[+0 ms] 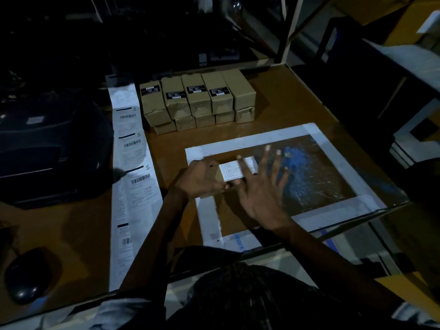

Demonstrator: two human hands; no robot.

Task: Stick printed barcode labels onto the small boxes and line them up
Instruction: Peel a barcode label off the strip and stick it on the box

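A small brown box with a white barcode label [232, 170] on top lies on the taped work square [266, 139]. My left hand [202, 179] grips the box's left end, fingers curled round it. My right hand [262, 186] is spread flat, its index finger pressing on the label and the other fingers straight over the mat. A long strip of printed barcode labels [133, 158] runs down the table at the left. Several brown boxes [197, 101] stand in two stacked rows at the back, most with black labels.
A black label printer [47, 144] sits at the far left, a dark computer mouse [28, 275] near the front left corner. The table's right edge [345, 129] drops off to metal racking and shelves. The scene is dim.
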